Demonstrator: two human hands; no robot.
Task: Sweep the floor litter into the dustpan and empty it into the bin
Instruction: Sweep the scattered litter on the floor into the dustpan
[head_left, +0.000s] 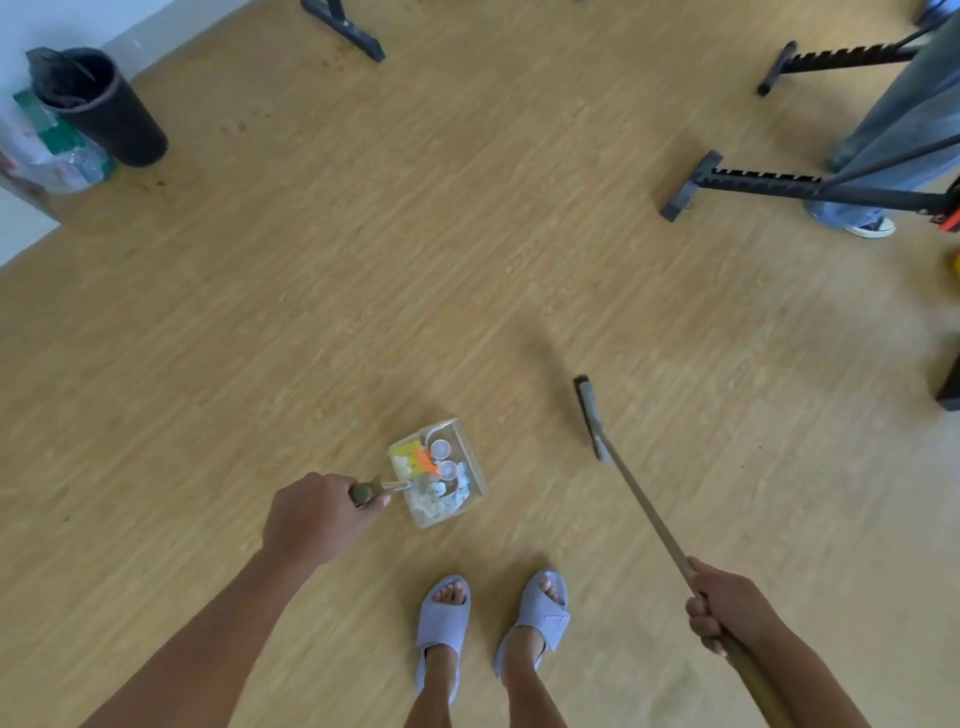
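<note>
A clear dustpan (470, 457) hangs low over the wooden floor in front of my feet, filled with litter (441, 475): white scraps, round caps and an orange piece. My left hand (317, 512) is closed around the dustpan's handle. My right hand (727, 608) grips the long wooden broom handle; the broom head (589, 415) is to the right of the dustpan, apart from it. The black bin (104, 104), lined with a dark bag, stands far off at the upper left by the wall.
A plastic bag of rubbish (47, 150) leans beside the bin. Black stand legs (769, 184) lie at the upper right, another black stand foot (353, 31) at top centre. Another person's legs and shoe (872, 223) are at the right.
</note>
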